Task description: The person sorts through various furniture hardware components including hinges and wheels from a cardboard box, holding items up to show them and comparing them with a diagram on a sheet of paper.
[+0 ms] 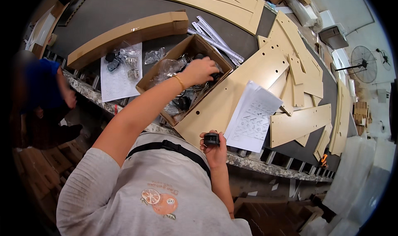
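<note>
My left hand [200, 72] reaches into an open cardboard box [163, 67] of hardware. Its fingers curl down at the box's right side onto a dark part [215, 76], mostly covered, that looks like another caster. Clear bags [170, 68], loose metal fittings and black casters [183, 103] lie in the box. Close to my waist, at the table's front edge, my right hand [215, 150] grips a black twin-wheel caster [211, 139] between thumb and fingers. Beside that hand, printed instruction sheets [253, 118] rest on a pale wooden panel [215, 105].
A long cardboard carton [128, 35] lies behind a sheet [120, 78] bearing bagged fittings. Metal rails [217, 39] sit behind the box. Pale panels [300, 124] overlap at right, near an orange-handled screwdriver [324, 158]. A person in blue [41, 84] is at far left.
</note>
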`<action>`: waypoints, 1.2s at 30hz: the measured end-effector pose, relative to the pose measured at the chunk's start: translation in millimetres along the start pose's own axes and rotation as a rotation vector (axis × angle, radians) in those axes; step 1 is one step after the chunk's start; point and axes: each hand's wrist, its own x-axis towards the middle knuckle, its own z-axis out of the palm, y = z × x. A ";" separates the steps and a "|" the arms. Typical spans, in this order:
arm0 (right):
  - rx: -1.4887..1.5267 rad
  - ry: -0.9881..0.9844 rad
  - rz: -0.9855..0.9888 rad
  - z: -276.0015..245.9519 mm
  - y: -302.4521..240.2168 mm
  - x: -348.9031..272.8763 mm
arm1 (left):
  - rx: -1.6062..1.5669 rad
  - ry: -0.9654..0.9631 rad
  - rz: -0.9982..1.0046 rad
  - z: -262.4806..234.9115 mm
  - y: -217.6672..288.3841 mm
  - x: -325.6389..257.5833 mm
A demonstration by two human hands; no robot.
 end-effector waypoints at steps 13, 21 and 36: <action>-0.082 -0.010 0.003 11.8 -27.2 34.0 | -1.351 0.333 -0.629 -8.5 6.6 -39.8; -0.328 -0.088 -0.125 84.6 -29.7 33.5 | -1.892 0.462 -0.577 -66.8 52.1 -74.6; -0.389 -0.005 -0.234 89.5 -18.2 14.5 | -1.512 0.476 -0.558 -68.4 53.8 -108.6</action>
